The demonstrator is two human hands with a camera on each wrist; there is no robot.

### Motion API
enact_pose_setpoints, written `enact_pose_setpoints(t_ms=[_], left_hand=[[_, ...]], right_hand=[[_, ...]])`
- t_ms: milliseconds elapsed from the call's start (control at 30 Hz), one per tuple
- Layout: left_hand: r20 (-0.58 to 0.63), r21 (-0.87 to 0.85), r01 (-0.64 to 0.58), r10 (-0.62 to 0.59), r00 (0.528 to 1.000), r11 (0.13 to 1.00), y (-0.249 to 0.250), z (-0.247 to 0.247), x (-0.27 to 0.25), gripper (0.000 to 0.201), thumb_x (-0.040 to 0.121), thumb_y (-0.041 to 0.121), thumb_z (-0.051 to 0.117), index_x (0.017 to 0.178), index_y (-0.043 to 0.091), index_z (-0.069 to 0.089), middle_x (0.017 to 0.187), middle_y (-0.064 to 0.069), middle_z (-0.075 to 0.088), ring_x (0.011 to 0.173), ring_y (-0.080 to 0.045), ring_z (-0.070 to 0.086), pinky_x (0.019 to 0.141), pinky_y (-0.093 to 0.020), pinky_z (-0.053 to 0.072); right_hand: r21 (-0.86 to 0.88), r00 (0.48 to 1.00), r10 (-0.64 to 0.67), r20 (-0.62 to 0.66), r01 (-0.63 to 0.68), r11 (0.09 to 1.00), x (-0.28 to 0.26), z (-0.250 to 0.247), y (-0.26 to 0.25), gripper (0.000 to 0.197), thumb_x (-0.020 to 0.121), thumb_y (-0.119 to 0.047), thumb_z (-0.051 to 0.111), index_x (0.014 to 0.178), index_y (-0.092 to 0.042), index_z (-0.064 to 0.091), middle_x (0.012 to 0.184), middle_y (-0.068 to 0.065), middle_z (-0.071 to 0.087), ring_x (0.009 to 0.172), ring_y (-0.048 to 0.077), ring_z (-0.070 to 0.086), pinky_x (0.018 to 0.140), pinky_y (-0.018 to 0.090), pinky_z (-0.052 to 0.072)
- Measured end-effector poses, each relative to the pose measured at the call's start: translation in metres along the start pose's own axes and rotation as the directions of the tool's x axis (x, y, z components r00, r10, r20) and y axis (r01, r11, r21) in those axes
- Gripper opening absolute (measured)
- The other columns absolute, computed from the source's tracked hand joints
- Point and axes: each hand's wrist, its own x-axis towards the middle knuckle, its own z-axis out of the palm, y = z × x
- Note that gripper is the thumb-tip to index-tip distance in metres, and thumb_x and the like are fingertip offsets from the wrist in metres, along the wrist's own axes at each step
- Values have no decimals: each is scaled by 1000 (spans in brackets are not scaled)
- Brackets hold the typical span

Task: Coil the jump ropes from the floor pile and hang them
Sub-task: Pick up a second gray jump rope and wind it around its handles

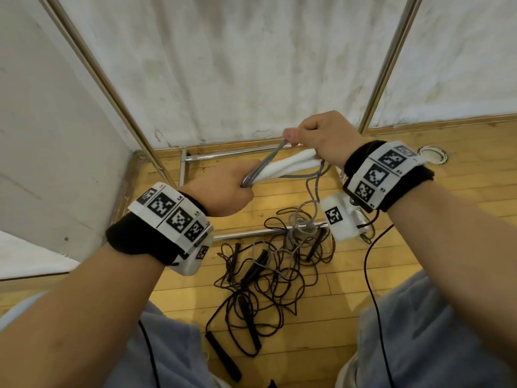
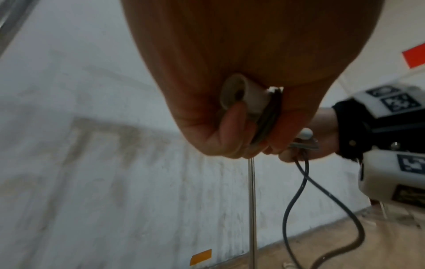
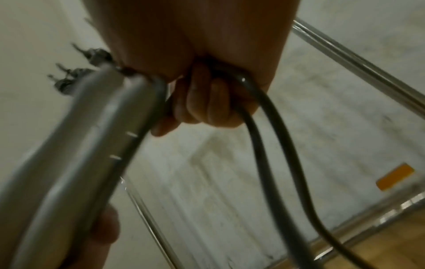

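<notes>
Head view: your left hand [image 1: 223, 191] is fisted round one end of the grey rope [image 1: 264, 161] bundle plus the white handles [image 1: 291, 165]. Your right hand [image 1: 324, 138] is fisted on the other end, thumb pinching the grey strands at top. Bundle's long axis runs low-left to high-right betw. the two fists, roughly level, well above the floor [image 1: 419, 169].

Left wrist view: a white handle end [image 2: 239, 92] sticks out of the left fist w/ rope strands beside it.

Slack: a grey tail drops from under the right hand down to the floor pile [image 1: 268, 275], which lies below and betw. your arms. Right hand is nearer the tail, so the next wrap prob. falls to it, left hand acting as anchor.

Rack poles [image 1: 389, 63] stand beyond the hands, against the wall [image 1: 237, 65]; right pole is nearer the right hand. Hanging bar not in view. Dark ropes in the pile look tangled w/ the grey tail; a pull could snag them.
</notes>
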Motion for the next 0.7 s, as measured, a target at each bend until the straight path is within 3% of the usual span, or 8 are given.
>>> enact_pose_setpoints(t_ms=[100,200,300,367,467,533,600,700], left_hand=[[-43,-160,-22,15,999,987,5,-7,-3,27,83,2,54,73,26,47,66,3,48,52,-4,41,53,-25,35],[-139,-407,-7,-55,989,913,6,-10,-2,12,84,1,55,92,11,57,74,-1,52,54,-9,42,53,-25,37],[-203,-626,-1,-161,966,780,8,-9,1,19,87,3,56,96,18,50,79,-6,50,54,-12,41,47,-26,35],[-231,-712,14,-254,939,702,7,-8,4,25,87,3,56,100,19,43,80,-7,48,50,-10,40,44,-25,33],[-280,-729,29,-337,899,684,3,-8,10,25,86,4,55,103,15,40,82,-10,47,49,-12,39,43,-26,33],[-325,-660,61,-358,875,749,-2,-9,12,23,87,9,56,103,15,41,83,-8,48,53,-15,42,46,-28,37],[-364,-512,110,-331,871,852,-8,-8,12,26,85,15,61,104,17,43,83,-1,50,59,-14,47,49,-27,41],[-400,-344,155,-294,868,926,-12,-3,11,33,81,14,66,104,20,43,84,8,49,64,-8,50,52,-22,41]], right_hand=[[185,993,59,102,-78,980,1,0,6,23,89,-29,62,73,-13,68,55,-1,46,46,11,38,46,18,35],[357,985,33,167,-92,930,3,10,15,21,91,-19,59,72,-20,67,47,-11,40,42,7,29,40,18,29],[400,986,25,162,-89,912,3,25,19,14,93,-23,57,87,-14,66,47,-14,36,43,7,26,40,20,25],[322,988,36,149,-83,943,0,37,20,17,94,-28,56,84,-19,67,46,-15,38,43,8,28,42,22,26],[82,993,0,114,-9,997,-10,56,15,28,96,-35,49,77,-25,66,44,-13,43,42,4,36,47,20,31],[-92,988,-75,135,88,992,-18,67,7,32,98,-35,44,73,-24,61,52,-11,50,50,6,44,52,21,33],[-228,973,-111,203,158,961,-23,74,0,34,97,-36,46,65,-25,49,58,-6,48,53,10,43,49,18,29],[-369,966,3,259,96,925,-23,71,-5,30,97,-30,48,67,-23,47,62,-4,46,56,11,43,51,23,29]])
